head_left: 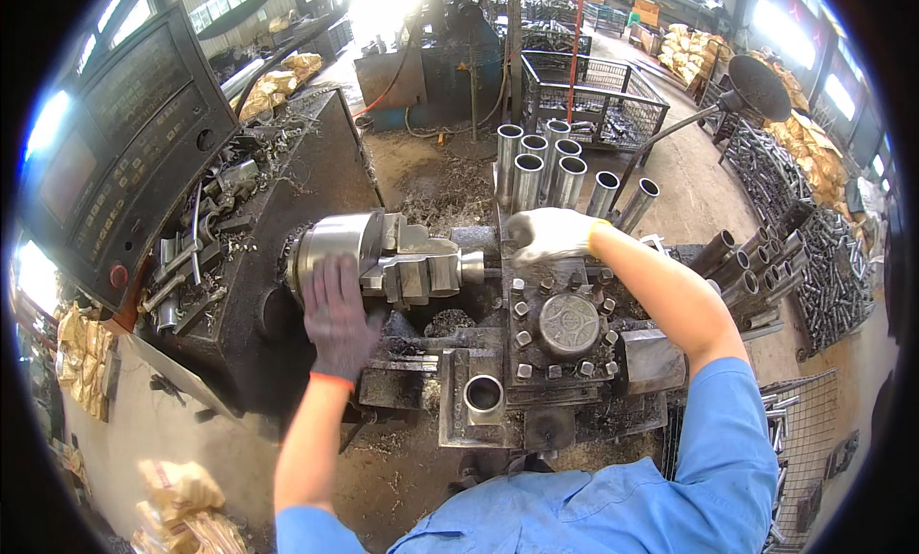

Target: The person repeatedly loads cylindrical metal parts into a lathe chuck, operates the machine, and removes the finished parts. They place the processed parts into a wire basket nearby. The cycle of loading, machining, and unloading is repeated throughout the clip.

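My left hand (337, 310), in a dark grey glove, lies with its fingers stretched out against the rim of the lathe chuck (335, 246). It is slightly blurred. A short metal workpiece (471, 267) sticks out from between the stepped chuck jaws (414, 262). Beyond the square tool post (569, 324), my right hand (555, 236) wears a white glove. Its fingers curl closed beside the tool slide, and whatever they hold is hidden. One upright metal tube (483, 395) stands on the near part of the carriage.
Several upright tubes (528, 176) stand behind the tool post; more tubes (751, 267) lean at the right. A control panel (124, 161) rises at the left above a chip-covered ledge (258, 171). A round lamp (759, 88) on an arm and a wire basket (595, 104) are farther back.
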Tool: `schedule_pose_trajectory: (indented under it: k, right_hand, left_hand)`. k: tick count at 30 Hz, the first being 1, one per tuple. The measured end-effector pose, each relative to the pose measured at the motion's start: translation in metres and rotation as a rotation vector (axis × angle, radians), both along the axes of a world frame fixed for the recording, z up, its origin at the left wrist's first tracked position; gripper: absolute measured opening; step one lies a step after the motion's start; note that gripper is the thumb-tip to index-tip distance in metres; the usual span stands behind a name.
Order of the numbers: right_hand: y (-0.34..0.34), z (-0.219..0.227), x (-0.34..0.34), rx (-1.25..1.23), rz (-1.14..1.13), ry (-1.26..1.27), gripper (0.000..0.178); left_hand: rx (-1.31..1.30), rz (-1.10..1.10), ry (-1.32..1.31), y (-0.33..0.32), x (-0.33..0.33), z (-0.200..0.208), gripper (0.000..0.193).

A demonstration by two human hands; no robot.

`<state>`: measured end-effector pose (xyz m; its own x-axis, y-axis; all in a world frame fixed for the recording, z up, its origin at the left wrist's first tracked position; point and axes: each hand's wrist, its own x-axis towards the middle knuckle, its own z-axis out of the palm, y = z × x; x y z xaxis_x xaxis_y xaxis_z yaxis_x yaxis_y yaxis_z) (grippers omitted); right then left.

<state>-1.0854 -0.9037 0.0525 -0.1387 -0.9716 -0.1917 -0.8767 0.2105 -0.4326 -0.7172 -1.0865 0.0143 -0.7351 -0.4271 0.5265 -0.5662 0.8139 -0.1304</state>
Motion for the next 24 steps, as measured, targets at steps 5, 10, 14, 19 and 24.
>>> schedule_pose_trajectory:
  k: [5,10,14,19,24]
  right_hand:
    - [-0.09,-0.015,0.041,0.427,0.159,0.037,0.056]
    - [-0.103,-0.042,0.054,0.462,-0.005,-0.217,0.037]
    - [-0.083,-0.043,0.045,0.175,0.077,0.023,0.055]
    - [-0.089,-0.035,0.03,0.597,0.052,-0.185,0.058]
    - [-0.102,-0.044,0.029,0.393,0.248,0.0,0.072]
  left_hand:
    - [-0.02,-0.026,-0.152,-0.053,-0.035,0.02,0.112]
    - [0.243,-0.08,-0.427,-0.061,-0.067,0.086,0.096]
    - [0.27,-0.085,-0.248,-0.065,-0.072,0.074,0.094]
    - [0.075,-0.092,0.106,-0.07,-0.04,0.002,0.095]
    - [0.073,-0.108,0.089,-0.076,-0.037,-0.004,0.09]
